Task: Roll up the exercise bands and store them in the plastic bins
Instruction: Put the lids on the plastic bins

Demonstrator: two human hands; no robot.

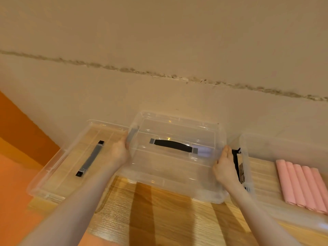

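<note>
Bin: clear plastic bin [177,157] above the wooden table [159,219], held between both hands
Left hand [120,150]: grips its left wall
Right hand [224,164]: grips its right wall
Bands: rolled pink bands [301,185] lie right, apart from both hands

Both hands [120,150] [224,166] grip a clear lidded bin [175,167] above the wooden table [159,219].

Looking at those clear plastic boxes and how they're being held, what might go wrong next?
The clear bin is held only by its two ends, left hand and right hand, so smooth plastic might slip. It sits close between the lid lying on the left and another clear bin on the right, so swinging it could knock either. That lid overhangs the table edge and might tip off.
</note>
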